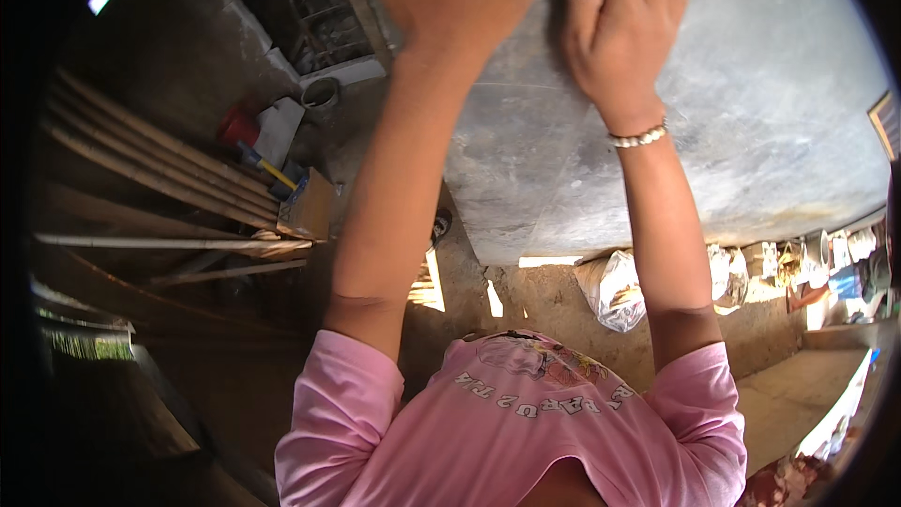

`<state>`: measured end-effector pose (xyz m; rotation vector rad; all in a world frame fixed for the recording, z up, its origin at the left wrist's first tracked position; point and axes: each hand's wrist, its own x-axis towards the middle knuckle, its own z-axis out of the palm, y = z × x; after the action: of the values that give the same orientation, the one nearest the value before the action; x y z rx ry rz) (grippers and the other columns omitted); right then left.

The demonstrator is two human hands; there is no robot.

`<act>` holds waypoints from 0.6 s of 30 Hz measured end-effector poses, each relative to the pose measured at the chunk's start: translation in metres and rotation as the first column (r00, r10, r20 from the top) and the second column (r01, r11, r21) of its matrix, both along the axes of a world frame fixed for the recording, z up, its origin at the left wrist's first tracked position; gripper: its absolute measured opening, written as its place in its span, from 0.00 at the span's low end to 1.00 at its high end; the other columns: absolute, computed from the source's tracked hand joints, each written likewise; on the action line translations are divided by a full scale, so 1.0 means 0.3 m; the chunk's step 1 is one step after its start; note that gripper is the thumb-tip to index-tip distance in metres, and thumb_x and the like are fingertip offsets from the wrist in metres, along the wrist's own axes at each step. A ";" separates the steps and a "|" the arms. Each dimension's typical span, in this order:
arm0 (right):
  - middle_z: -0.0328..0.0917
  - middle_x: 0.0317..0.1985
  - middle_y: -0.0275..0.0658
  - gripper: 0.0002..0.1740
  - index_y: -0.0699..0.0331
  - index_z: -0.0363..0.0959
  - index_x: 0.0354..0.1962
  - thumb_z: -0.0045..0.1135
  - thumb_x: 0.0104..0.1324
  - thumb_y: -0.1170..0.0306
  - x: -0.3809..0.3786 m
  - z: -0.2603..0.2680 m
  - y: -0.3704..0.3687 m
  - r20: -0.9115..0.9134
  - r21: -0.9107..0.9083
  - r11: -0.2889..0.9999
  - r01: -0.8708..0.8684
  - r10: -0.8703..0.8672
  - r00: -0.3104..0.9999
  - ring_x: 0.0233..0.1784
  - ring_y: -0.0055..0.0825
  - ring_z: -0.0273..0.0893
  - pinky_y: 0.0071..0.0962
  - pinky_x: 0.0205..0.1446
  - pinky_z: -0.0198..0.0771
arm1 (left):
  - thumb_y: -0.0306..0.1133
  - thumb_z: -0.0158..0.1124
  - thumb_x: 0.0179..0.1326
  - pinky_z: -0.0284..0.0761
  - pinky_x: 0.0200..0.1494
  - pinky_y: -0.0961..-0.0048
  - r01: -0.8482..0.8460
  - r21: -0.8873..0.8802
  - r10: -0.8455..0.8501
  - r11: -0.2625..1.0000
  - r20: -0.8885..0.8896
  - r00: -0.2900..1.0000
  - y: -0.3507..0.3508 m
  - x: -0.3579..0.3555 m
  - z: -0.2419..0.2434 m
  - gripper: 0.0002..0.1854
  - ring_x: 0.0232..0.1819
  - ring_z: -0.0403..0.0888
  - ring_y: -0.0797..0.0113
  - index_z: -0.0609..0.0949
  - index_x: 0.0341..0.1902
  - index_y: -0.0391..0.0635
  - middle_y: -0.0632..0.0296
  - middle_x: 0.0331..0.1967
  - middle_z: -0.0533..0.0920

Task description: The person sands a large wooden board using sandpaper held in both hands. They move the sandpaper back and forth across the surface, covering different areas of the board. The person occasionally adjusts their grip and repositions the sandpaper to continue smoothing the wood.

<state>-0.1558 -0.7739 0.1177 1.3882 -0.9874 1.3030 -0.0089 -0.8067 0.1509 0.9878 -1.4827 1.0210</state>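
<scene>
Both arms reach up in front of a grey cement-plastered wall [739, 155]. My left hand [450, 0] is at the top edge of the view, its thumb and outer finger spread apart. Its fingertips are cut off, and nothing shows in its grasp. Beside it, my right hand [630, 28] lies against or just before the wall, back towards me. Its fingers are extended and fairly close together, with the thumb apart, and it holds nothing visible. I cannot tell how firmly either palm touches the wall. A beaded bracelet [639, 137] circles my right wrist.
Long bamboo poles [169, 148] lie at the left, near a cardboard box [307, 204], a red container [239, 125] and a round bucket [320, 93]. A filled plastic bag [619, 292] stands at the wall's foot. Various household goods [795, 260] line the right side.
</scene>
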 end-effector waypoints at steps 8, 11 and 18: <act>0.62 0.77 0.47 0.33 0.62 0.69 0.70 0.47 0.71 0.57 0.107 -0.326 0.068 0.142 0.142 0.985 0.094 -0.114 0.983 0.83 0.47 0.53 0.53 0.85 0.40 | 0.65 0.41 0.73 0.37 0.72 0.18 0.169 -0.001 -0.169 0.986 -0.077 0.983 0.024 -0.064 -0.149 0.46 0.81 0.38 0.22 0.55 0.83 0.43 0.45 0.83 0.51; 0.62 0.77 0.43 0.34 0.60 0.68 0.71 0.50 0.70 0.57 0.111 -0.347 0.072 0.158 0.207 0.977 0.050 -0.084 0.984 0.83 0.43 0.54 0.53 0.86 0.39 | 0.65 0.40 0.73 0.38 0.71 0.17 0.155 -0.002 -0.154 0.988 -0.070 0.985 0.016 -0.064 -0.186 0.46 0.81 0.38 0.23 0.56 0.82 0.42 0.43 0.83 0.52; 0.61 0.78 0.40 0.35 0.59 0.67 0.71 0.54 0.66 0.61 0.158 -0.391 0.102 0.269 0.270 0.962 -0.044 -0.031 0.963 0.83 0.41 0.54 0.52 0.87 0.40 | 0.67 0.38 0.74 0.39 0.73 0.20 0.155 -0.028 -0.157 0.987 -0.058 0.986 0.014 -0.062 -0.185 0.47 0.81 0.39 0.22 0.55 0.83 0.43 0.44 0.82 0.53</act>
<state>-0.1084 -0.7434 0.0003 1.4413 -1.3937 1.4283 -0.0275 -0.8025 0.0955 0.8640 -1.4710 0.8872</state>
